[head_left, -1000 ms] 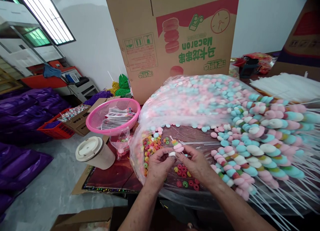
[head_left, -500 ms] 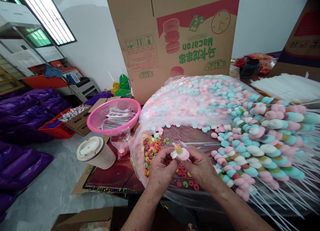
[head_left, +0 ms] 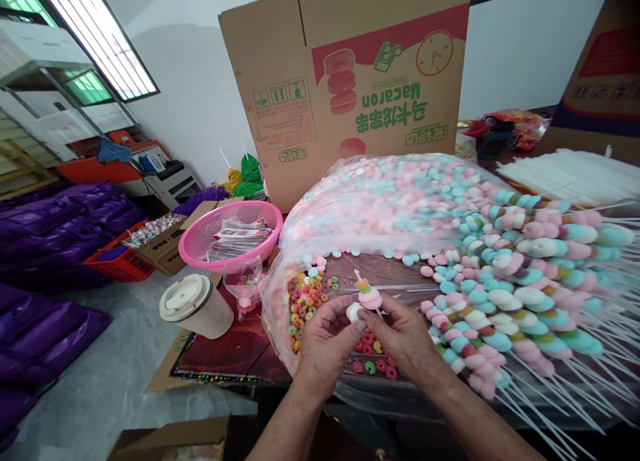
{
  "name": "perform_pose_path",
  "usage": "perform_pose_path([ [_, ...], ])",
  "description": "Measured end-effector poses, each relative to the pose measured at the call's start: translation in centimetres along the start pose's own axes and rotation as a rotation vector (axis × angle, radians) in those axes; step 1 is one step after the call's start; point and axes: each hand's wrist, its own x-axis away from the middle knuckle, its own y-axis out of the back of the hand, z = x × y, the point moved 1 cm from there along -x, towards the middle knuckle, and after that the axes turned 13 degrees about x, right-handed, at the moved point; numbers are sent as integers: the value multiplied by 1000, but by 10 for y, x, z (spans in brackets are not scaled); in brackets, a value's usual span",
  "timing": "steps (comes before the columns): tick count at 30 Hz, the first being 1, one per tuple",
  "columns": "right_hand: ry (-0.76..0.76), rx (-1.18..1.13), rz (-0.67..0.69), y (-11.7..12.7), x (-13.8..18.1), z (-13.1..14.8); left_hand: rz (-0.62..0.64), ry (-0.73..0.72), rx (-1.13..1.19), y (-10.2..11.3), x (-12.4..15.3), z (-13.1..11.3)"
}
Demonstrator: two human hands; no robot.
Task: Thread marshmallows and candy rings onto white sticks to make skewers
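While pinching a white candy (head_left: 355, 312) in the left hand (head_left: 327, 334), also pinching a threaded candy stick (head_left: 371, 299) in the right hand (head_left: 403, 331), above red rings (head_left: 367, 348) on the surface (head_left: 360, 271). Observed farther: heaped pastel candies (head_left: 380, 194), then a cardboard box (head_left: 280, 54).

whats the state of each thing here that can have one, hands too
left hand, pinching white marshmallow
right hand, gripping skewer
skewer, partly threaded
cup, lid on
pink basket, partly filled
carton, print upside down
skewer pile, loaded
cereal rings, loose

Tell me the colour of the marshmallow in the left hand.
The marshmallow is white, clearest in the head view.
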Motion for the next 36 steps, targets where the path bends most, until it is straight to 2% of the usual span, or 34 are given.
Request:
perform_pose_path([
  [3,-51,-32,90,4,3,7,-76,-12,33,0,-3,1],
  [5,17,58,175,10,9,13,-116,10,61,2,-6,-2],
  [7,135,260,212,18,19,16,-166,16,80,4,-8,-6],
  [9,216,469,179,23,29,14,-211,-17,79,6,-11,-9],
  [12,221,671,105,24,40,6,-246,-69,61,7,-13,-8],
  [18,193,953,129,16,39,0,-251,-107,-88,8,-12,-1],
  [21,144,1088,144,14,39,5,-221,-232,-279,11,-9,0],
  [24,120,1170,152,10,41,12,-164,-429,-479,13,-5,2],
  [28,142,1226,42,0,44,16,-158,-558,-560,16,-2,11],
  [30,163,1222,-10,-6,45,14,-185,-560,-555,19,-1,15],
  [33,162,1210,-6,-11,45,8,-177,-519,-545,22,1,14],
  [36,143,1187,24,-9,43,3,-146,-352,-393,22,-2,5],
])
